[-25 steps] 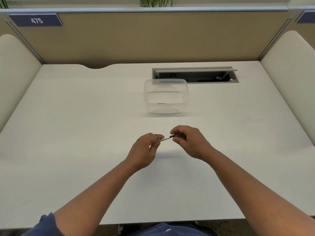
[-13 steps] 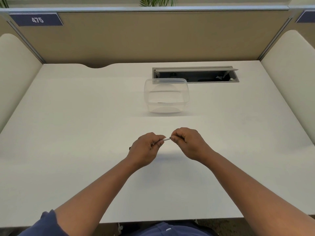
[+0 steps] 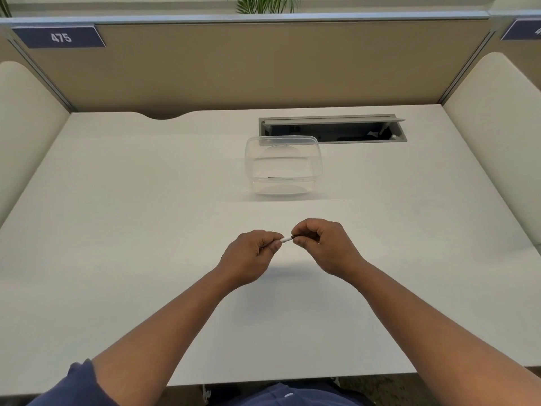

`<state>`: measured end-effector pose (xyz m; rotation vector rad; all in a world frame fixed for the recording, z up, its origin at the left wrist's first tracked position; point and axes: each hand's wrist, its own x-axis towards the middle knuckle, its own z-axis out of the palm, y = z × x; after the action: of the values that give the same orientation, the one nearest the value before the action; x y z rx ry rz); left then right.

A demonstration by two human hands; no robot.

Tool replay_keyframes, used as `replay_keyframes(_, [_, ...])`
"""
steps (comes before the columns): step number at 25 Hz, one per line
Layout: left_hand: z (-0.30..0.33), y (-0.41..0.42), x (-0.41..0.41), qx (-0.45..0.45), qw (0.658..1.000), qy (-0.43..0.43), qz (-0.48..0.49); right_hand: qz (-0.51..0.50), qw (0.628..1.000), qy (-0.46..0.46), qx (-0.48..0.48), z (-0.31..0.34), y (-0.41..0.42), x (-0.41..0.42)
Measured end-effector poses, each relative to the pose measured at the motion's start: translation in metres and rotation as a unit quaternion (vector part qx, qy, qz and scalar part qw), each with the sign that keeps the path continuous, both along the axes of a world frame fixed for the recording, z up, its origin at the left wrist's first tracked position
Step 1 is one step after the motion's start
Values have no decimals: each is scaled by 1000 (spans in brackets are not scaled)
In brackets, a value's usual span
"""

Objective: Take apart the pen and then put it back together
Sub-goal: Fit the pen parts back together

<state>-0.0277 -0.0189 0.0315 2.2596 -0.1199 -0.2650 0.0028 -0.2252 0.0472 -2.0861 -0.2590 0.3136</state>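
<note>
A view looking down from a person's head onto a white table (image 3: 117, 230) set inside a cubicle with tan partition walls. At the far left, high on the partition, a dark blue sign (image 3: 60, 37) reads "475" in pale digits. Low in the left corner a blue sleeve (image 3: 76, 385) shows. Near the middle of the table, held above its surface, the left hand (image 3: 248, 256) is curled, its thumb and fingertips pinching one end of a thin pen (image 3: 287, 238). Only a short white stretch of the pen shows between the two hands; the rest is hidden in the fingers. Just to the right, the right hand (image 3: 325, 244) is also curled, pinching the pen's darker end. The hands nearly touch. Beyond them, farther back on the table, stands a clear plastic container (image 3: 283, 168) with no lid. Behind it and to the right, a grey cable hatch (image 3: 332, 128) is sunk in the table, its flap raised. At the far right, a second blue sign (image 3: 524, 30) is cut off and cannot be read.
</note>
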Motion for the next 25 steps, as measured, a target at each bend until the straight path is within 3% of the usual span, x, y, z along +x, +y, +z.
replay_keyframes(13, [11, -1, 3, 35, 999, 12, -18, 38, 994, -87, -54, -3, 1, -4])
replay_keyframes(18, [18, 4, 8, -6, 998, 63, -30, -28, 998, -17, 54, 1, -1, -7])
replay_keyframes(21, [24, 6, 11, -23, 994, 89, -50, -10, 999, -6, 43, 3, -3, -5])
replay_keyframes(25, [27, 4, 13, 21, 996, 77, -47, 5, 998, 50, 28, 8, -3, -1])
